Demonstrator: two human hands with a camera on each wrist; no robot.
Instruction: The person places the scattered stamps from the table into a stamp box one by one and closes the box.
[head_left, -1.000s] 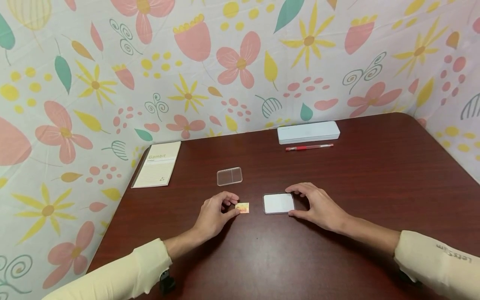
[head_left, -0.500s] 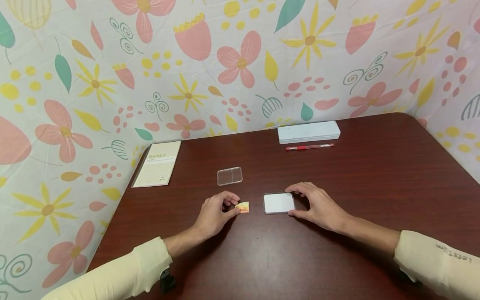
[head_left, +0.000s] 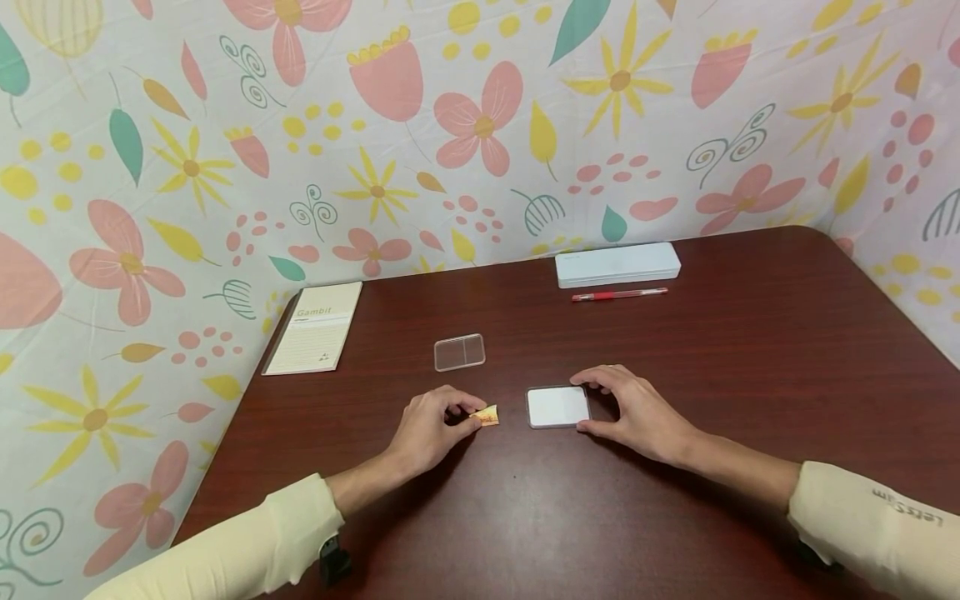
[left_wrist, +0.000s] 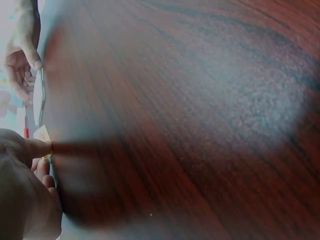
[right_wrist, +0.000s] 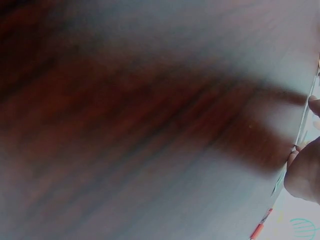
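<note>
In the head view my left hand is low over the table, its thumb and fingertips pinching a small yellow-orange printed paper piece. The paper is slightly bent or tilted, its left part covered by my fingers. To its right lies a shallow clear plastic case with a white insert. My right hand grips that case at its right side, thumb at the near corner and fingers at the far one. A transparent lid-like plate lies flat behind the paper. The left wrist view shows the paper between thumb and fingers.
A cream notebook labelled "Gambit" lies at the table's left edge. Towards the back are a pale blue-white flat box and a red pen. Behind the dark wood table hangs a floral cloth.
The fingers of my left hand have shifted slightly right over the paper piece, which has tilted and shows less of itself. My right hand and the case have stayed put.
</note>
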